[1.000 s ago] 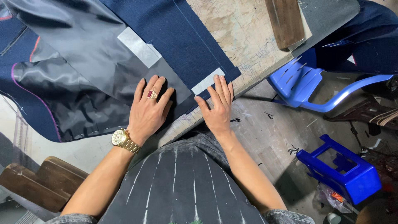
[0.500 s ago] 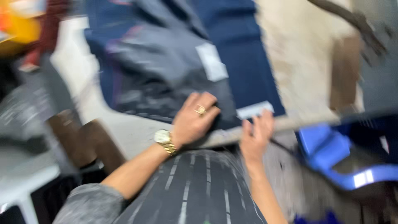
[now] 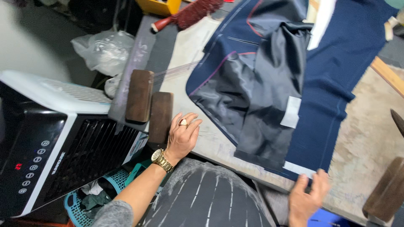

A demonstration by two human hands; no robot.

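The navy jacket panel lay spread lining-up on the worktable, unsewn, while the left hand rested open near its front edge and the right hand pressed flat, fingers spread, on the hem.

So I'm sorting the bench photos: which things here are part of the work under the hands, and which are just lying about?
In hand:
navy jacket piece with grey lining
left hand, flat on the worktable
right hand, at the fabric's near edge

Lying about:
two wooden blocks
red brush
plastic bag
air cooler
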